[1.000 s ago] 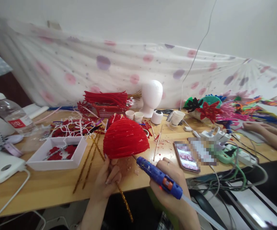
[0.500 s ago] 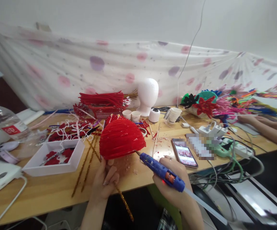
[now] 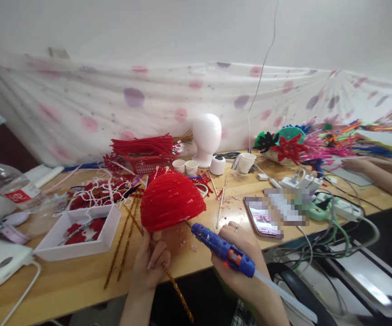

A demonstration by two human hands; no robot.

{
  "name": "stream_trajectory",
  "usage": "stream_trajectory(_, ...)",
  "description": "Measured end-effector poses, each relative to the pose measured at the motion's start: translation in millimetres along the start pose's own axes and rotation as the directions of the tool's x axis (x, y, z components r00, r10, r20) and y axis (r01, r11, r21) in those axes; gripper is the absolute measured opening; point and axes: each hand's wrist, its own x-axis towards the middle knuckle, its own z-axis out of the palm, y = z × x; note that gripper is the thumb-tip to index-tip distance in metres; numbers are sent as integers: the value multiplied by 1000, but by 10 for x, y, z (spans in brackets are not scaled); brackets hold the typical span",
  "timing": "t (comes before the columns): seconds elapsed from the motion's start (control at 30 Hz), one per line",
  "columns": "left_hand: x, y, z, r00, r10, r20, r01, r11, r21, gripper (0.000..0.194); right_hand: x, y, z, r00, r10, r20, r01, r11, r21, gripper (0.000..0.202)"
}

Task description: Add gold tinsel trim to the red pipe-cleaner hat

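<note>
My left hand (image 3: 153,258) is closed under the lower rim of a red dome-shaped cap (image 3: 172,199), which looks covered in rows of fuzzy pipe cleaners. A gold tinsel pipe cleaner (image 3: 179,294) also runs through this hand, its end hanging down past the table edge. In my right hand (image 3: 240,267) is a blue hot glue gun (image 3: 221,249) with a red light glowing. A clear glue stick (image 3: 284,296) sticks out of its back. The nozzle points at the cap's bottom rim; whether it touches is hard to tell.
A white tray (image 3: 77,253) with red flowers stands left, beside gold pipe cleaners (image 3: 123,246). Behind are a foam head (image 3: 207,138), paper cups (image 3: 192,168) and a red basket (image 3: 151,164). A phone (image 3: 264,219) and power strips lie right; another person's hands (image 3: 355,165) are far right.
The glue gun's nozzle has moved a little left along the cap's lower rim. My left hand keeps its hold on the cap and the gold pipe cleaner. The view has shifted slightly.
</note>
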Motion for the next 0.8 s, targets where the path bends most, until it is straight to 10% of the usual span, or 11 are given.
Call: stream_trajectory(0.8,-7,33,-62,999,22,44,-21,999,-30,9,48,-3,41,999,20,-36,-20,1000,-7,21)
